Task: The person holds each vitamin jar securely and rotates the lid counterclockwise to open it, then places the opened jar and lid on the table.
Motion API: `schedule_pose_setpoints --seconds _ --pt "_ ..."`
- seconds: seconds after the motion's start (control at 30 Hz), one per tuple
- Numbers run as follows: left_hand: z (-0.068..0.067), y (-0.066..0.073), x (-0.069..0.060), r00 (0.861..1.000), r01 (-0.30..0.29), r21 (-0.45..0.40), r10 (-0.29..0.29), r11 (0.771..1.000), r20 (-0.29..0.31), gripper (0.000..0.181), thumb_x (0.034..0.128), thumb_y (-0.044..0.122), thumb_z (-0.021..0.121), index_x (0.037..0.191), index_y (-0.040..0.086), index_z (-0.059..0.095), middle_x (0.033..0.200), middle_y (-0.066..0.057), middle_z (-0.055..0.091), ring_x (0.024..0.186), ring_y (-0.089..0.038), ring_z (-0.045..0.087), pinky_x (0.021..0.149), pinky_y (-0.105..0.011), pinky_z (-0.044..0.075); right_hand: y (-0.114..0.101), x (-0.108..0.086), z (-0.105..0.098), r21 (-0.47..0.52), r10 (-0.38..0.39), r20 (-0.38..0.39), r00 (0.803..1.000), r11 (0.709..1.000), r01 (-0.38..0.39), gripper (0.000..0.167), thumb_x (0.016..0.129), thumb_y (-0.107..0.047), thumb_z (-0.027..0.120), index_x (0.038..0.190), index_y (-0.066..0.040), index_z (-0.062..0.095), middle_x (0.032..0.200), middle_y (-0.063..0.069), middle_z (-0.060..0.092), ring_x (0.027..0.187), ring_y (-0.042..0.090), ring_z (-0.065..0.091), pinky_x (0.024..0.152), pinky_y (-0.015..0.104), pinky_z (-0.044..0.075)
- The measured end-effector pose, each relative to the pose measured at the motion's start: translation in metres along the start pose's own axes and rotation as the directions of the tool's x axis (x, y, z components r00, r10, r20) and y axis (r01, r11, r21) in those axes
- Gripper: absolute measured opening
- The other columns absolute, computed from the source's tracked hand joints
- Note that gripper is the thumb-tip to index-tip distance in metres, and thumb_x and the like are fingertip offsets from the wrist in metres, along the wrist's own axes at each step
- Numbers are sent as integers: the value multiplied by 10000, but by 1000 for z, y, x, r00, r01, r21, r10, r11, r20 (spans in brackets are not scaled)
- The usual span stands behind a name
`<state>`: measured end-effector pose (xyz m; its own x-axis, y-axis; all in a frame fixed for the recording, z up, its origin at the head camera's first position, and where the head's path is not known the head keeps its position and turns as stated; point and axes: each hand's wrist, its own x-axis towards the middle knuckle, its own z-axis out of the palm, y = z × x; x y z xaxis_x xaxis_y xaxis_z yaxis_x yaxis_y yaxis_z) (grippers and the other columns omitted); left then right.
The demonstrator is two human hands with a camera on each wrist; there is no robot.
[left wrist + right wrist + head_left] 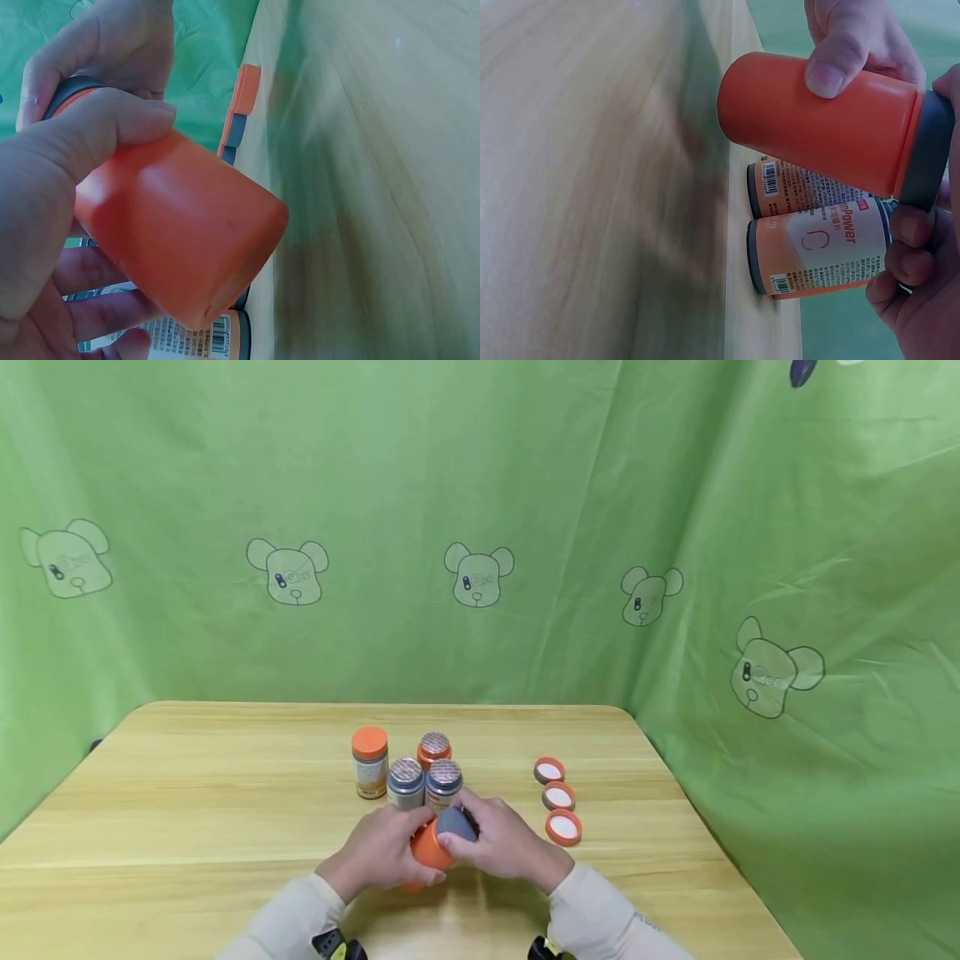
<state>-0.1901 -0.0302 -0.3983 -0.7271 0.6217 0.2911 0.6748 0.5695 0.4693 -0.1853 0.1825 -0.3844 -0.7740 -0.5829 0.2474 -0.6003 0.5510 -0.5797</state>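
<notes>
Tilted above the table's near part is an orange bottle (429,850) with a dark grey cap (928,150). My left hand (382,850) grips its body, the thumb lying along the orange side in the left wrist view. Around the cap curl the fingers of my right hand (504,842). The cap sits on the bottle's neck; whether it is loose I cannot tell. Just beyond my hands stand two grey bottles with foil-sealed tops, a left one (406,777) and a right one (445,777). An orange foil-topped bottle (434,748) stands behind them.
A grey bottle with an orange cap (371,764) stands upright left of the foil-topped ones. To the right, three loose caps lie with white insides up: a far cap (549,770), a middle cap (558,796) and a near cap (563,827). Green curtain (390,643) hangs behind the wooden table (225,793).
</notes>
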Motion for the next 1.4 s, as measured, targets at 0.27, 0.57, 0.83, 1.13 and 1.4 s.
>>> schedule_pose_setpoints --seconds 0.27,0.57,0.83,1.13,1.4 --pt "1 4 -1 999 14 -4 -14 1000 42 492 644 431 827 1002 150 640 787 104 570 649 -43 496 549 -221 426 1 -4 2 9 -20 8 1000 1000 20 251 888 -336 622 1014 -154 506 742 -84 539 599 34 488 495 213 426" --pt "0 3 -2 999 16 20 -16 1000 40 490 640 446 815 999 162 637 760 122 553 624 -33 483 531 -215 415 3 -4 2 65 -65 16 998 996 64 279 836 -249 638 1074 -171 515 875 -51 568 705 59 533 569 254 490" --pt "-4 2 0 998 -3 -15 4 1000 65 449 668 455 794 961 163 617 739 131 545 594 -17 486 511 -211 422 4 -7 -3 33 -111 17 994 993 110 288 936 -308 590 1171 -155 525 850 -83 564 693 55 545 579 254 493" --pt "-9 2 1 996 16 -24 -14 1000 89 462 660 450 803 972 163 622 750 132 553 606 -18 494 521 -216 430 -2 -8 -8 18 -77 41 996 997 76 446 925 -379 600 1279 -126 504 1054 -49 577 874 100 552 741 328 512" --pt "-8 2 2 996 24 -30 -21 999 91 499 648 438 819 1005 141 637 770 125 574 621 -17 501 543 -218 433 -9 -9 -12 -193 -6 19 1000 981 10 497 963 -477 508 1300 -112 503 892 -37 604 743 89 571 630 275 481"
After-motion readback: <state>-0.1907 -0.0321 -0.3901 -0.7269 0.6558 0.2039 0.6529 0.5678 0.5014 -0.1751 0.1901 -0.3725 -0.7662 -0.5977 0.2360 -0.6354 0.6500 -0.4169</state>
